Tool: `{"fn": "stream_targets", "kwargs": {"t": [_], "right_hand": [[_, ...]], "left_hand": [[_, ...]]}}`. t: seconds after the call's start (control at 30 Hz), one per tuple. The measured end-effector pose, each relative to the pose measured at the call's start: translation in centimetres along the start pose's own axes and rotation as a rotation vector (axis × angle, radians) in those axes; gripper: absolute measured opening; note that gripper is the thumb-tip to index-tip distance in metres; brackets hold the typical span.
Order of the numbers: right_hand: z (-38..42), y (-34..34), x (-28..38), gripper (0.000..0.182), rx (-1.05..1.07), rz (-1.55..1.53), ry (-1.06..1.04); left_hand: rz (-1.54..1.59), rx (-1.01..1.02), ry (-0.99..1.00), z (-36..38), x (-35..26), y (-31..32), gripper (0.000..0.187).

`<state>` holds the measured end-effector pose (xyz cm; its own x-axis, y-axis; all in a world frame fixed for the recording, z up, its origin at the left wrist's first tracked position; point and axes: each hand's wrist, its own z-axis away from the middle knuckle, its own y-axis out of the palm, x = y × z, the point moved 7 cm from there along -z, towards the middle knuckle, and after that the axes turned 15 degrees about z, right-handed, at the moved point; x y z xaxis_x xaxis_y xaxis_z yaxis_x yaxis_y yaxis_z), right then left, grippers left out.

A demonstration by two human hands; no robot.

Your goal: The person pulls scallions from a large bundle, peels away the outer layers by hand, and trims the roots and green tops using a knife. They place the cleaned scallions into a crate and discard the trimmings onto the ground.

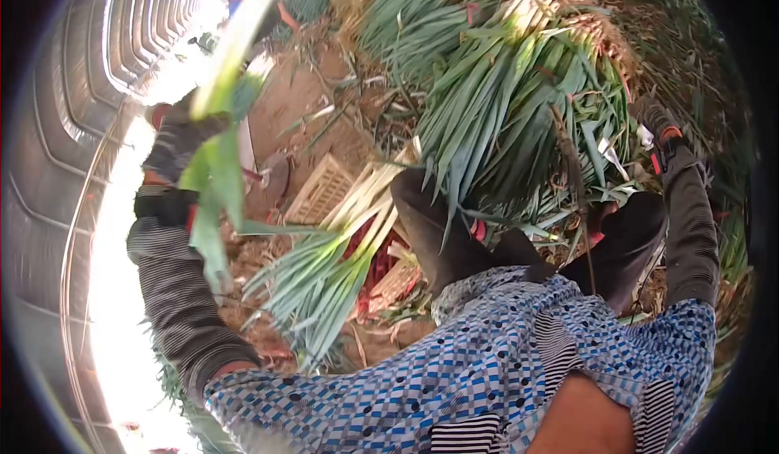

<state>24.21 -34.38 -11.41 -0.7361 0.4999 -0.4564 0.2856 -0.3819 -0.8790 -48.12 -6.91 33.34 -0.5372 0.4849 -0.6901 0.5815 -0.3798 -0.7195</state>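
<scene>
My left hand (pixel 182 142), in a dark grey glove, is raised at the left and closed around a leek (pixel 223 56). The pale stalk of this leek points up, blurred by nearness, and its green leaves hang below the hand. At the right, my gloved right hand (pixel 656 117) is beside the root end of a big heap of leeks (pixel 495 97). Its fingers blend into the roots and leaves, so their grip is hidden. Between my arms, a smaller bunch of leeks (pixel 324 259) lies with its white stalks towards my knee and its leaves towards me.
A slatted plastic crate (pixel 320 190) stands on the bare soil (pixel 296 93) behind the smaller bunch. My bent knees (pixel 434 227) are close to the heap. Red netting or string (pixel 373 271) lies beneath the stalks. A curved tunnel wall (pixel 49 170) runs along the left.
</scene>
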Motion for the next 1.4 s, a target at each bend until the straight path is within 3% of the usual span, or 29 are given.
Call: {"fn": "stream_targets", "kwargs": {"t": [0.1,0.2,0.27,0.33,0.4,0.43,0.47,0.5,0.53,0.57,0.6,0.63,0.67,0.7,0.73,0.77,0.8,0.87,0.93,0.97,1.07,1.1,1.17,1.2,1.23,1.27,1.3,1.33,1.4], "right_hand": [[3.3,-1.8,6.2,0.051,0.01,-0.101,-0.225],[7.0,-2.0,10.7,0.047,0.033,-0.224,-0.428],[11.2,-2.3,13.7,0.029,-0.317,-0.001,-0.763],[13.6,-0.1,15.7,0.057,-0.417,-0.023,-0.877],[17.1,-3.4,17.8,0.063,-0.178,-0.022,-0.992],[17.6,-1.9,19.0,0.053,-0.09,-0.011,-1.033],[19.1,-2.8,19.2,0.046,-0.095,-0.039,-1.026],[20.8,-4.0,19.8,0.04,-0.101,-0.068,-1.016],[20.6,-2.9,19.3,0.036,0.249,-0.494,-0.674],[20.7,-1.1,19.6,0.033,0.373,-0.646,-0.51],[20.9,0.8,19.9,0.031,0.466,-0.804,-0.327],[21.2,0.9,20.3,0.031,0.351,-0.735,-0.4],[22.0,0.2,21.9,0.032,0.061,-0.44,-0.628],[22.4,0.3,23.0,0.033,-0.086,-0.322,-0.675],[22.5,1.2,23.8,0.035,-0.106,-0.349,-0.642],[22.0,3.9,24.5,0.027,0.351,-1.063,-0.416],[22.1,6.3,25.0,0.02,0.611,-1.783,0.066],[22.4,7.4,23.9,0.018,0.686,-1.906,0.326],[24.9,1.7,20.3,0.016,0.528,-2.01,0.382],[26.2,-1.7,17.9,0.016,0.436,-2.055,0.407],[27.9,-5.6,13.7,0.014,0.312,-1.992,0.535],[27.7,-6.6,12.7,0.013,0.063,-1.486,0.493],[28.3,-9.3,12.7,0.021,-0.125,-1.374,0.257],[28.8,-11.7,13.0,0.027,-0.174,-1.21,0.296],[29.2,-16.4,13.9,0.038,-0.288,-0.69,0.084],[29.4,-16.6,15.4,0.043,-0.402,-0.681,0.02],[29.6,-16.7,16.8,0.05,-0.516,-0.663,-0.043],[29.7,-18.2,16.5,0.061,-0.078,-0.867,-0.062],[28.9,-16.8,15.9,0.07,-0.465,-1.03,-0.035]], "left_hand": [[-0.194,-0.008,0.05,3.2,2.3,-5.0,0.041],[0.311,-0.149,-0.244,4.1,13.6,-7.9,0.044],[-0.25,-0.034,-0.244,5.3,14.1,-2.3,0.041],[-0.46,0.048,-0.144,5.2,20.6,1.3,0.042],[-0.468,0.113,-0.234,5.9,31.3,6.9,0.054],[-0.489,0.149,-0.332,6.8,37.1,10.3,0.061],[-0.514,0.187,-0.428,7.7,42.8,13.7,0.069],[-0.547,0.188,-0.526,8.9,39.8,16.6,0.072],[-0.584,0.191,-0.624,10.1,36.1,19.6,0.075],[-0.623,0.2,-0.722,11.3,32.4,22.5,0.079],[-0.62,0.038,-0.685,11.3,44.8,24.1,0.076],[-0.393,-0.003,-0.663,11.6,47.7,24.3,0.077],[-0.352,0.059,-0.604,11.3,46.9,23.9,0.077],[-0.347,0.102,-0.48,10.8,52.7,24.3,0.075],[-0.27,0.17,-0.503,10.2,50.9,23.4,0.074],[-0.183,0.081,-0.599,8.8,44.7,23.1,0.074],[-0.322,0.016,-0.571,6.3,44.4,22.9,0.072],[-0.168,-0.119,-0.38,2.6,37.8,23.8,0.066],[0.151,-0.193,-0.032,-1.3,31.9,25.6,0.053],[0.109,-0.057,0.007,-3.1,27.8,27.3,0.046],[0.265,0.206,0.159,-8.8,20.8,36.3,0.031],[0.315,0.285,0.275,-9.9,18.9,40.3,0.028],[0.788,0.357,0.083,-6.0,7.3,45.9,0.041],[1.013,0.388,-0.002,-4.5,2.9,48.3,0.048],[1.217,0.405,-0.086,-3.6,-0.6,50.4,0.055],[1.453,0.612,-0.156,-2.8,-5.3,51.4,0.046],[1.554,0.494,-0.207,-4.1,-4.3,54.3,0.041],[1.649,0.37,-0.264,-5.6,-3.0,56.8,0.038],[1.844,0.438,-0.348,-6.0,-3.9,57.5,0.03]]}}
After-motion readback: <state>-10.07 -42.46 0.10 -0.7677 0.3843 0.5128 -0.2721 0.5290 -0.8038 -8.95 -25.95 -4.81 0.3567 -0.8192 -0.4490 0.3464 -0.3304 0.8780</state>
